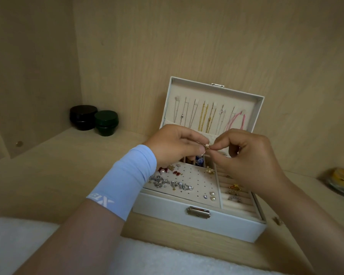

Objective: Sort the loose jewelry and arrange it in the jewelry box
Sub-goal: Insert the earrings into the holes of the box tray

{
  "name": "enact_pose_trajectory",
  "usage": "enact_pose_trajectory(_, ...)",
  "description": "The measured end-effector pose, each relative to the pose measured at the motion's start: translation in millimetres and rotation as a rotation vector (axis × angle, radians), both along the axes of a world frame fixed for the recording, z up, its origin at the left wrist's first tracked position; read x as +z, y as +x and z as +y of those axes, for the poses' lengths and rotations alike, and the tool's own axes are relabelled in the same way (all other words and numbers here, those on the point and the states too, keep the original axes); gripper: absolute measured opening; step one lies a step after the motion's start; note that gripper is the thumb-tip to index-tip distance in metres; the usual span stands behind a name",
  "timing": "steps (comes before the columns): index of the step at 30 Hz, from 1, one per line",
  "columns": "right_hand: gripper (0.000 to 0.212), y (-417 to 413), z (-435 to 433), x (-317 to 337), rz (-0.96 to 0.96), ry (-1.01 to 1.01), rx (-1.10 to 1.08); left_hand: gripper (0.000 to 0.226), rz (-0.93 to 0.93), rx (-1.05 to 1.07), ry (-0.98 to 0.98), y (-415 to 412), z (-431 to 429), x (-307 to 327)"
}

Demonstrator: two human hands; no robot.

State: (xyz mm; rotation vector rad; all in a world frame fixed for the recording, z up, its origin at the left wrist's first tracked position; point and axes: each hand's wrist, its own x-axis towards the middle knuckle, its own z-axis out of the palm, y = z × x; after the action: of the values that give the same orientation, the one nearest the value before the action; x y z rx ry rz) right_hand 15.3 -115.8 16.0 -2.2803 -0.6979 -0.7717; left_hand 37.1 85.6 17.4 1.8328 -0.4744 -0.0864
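A white jewelry box [199, 220] stands open on the wooden shelf, lid upright with several necklaces [206, 118] hanging inside it. Above the box, my left hand [173, 145] and my right hand [246, 155] meet fingertip to fingertip. Both pinch one small gold earring with a pearl [207, 146]. Below them the perforated earring pad [189, 181] carries silver, red and pearl studs. Ring rolls [234, 193] on the right side hold a few rings. My left wrist wears a light blue sleeve [125, 181].
Two dark round jars [93, 121] sit at the back left of the shelf. A glass dish with something gold [342, 181] lies at the right edge. One small loose gold piece [278, 220] rests on the shelf right of the box. White fabric [18, 245] covers the foreground.
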Motion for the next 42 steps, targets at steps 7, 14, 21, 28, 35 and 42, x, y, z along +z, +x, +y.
enact_pose_trajectory(7,0.007,-4.0,6.0,13.7,0.328,0.188,0.138,0.019,0.044,-0.006,-0.168,-5.2,10.1,3.7)
enact_pose_trajectory(14,0.027,-6.7,6.1,29.4,0.350,0.065,0.155,0.022,0.018,0.001,-0.040,-8.2,9.9,4.3)
enact_pose_trajectory(21,0.013,-4.1,1.9,31.7,0.425,-0.011,0.144,0.024,0.035,0.006,0.046,-9.5,5.9,1.9)
enact_pose_trajectory(28,0.014,3.0,1.8,18.7,0.389,-0.300,0.013,0.018,-0.066,0.101,0.311,-5.5,7.0,-8.4)
enact_pose_trajectory(35,0.019,9.8,14.9,22.6,0.281,-0.718,-0.080,0.022,-0.142,0.133,0.346,-3.7,11.2,-9.4)
enact_pose_trajectory(42,0.018,12.0,21.7,22.6,0.324,-0.768,-0.088,0.020,-0.150,0.132,0.381,-2.6,12.4,-11.5)
